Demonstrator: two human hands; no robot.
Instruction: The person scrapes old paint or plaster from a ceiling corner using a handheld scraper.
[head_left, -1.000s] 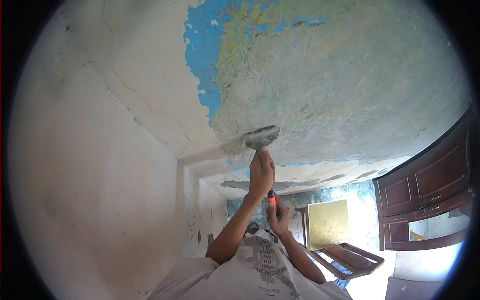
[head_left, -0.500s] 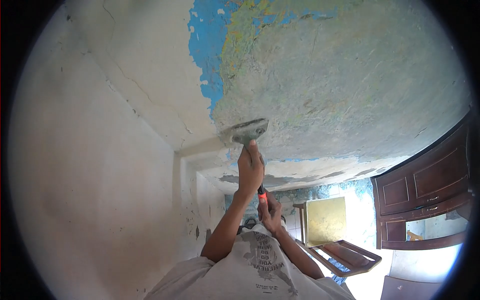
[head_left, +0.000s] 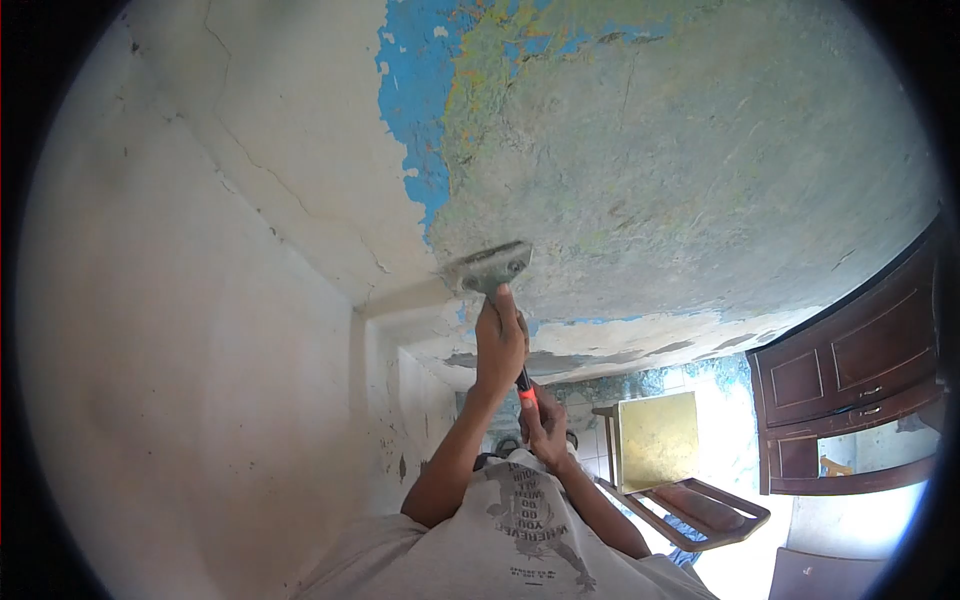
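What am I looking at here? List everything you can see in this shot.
scraper: one, grey blade, orange-and-black handle, blade against the scraped surface
scraped surface: one, grey-green with blue paint patches, top and right
white wall: one, cracked, left
chair: one, yellow seat, wooden frame, lower right
cabinet: one, dark brown wood, right edge
shirt: one, pale grey, printed, bottom
left hand: grips the scraper just below the blade
right hand: grips the handle's lower end
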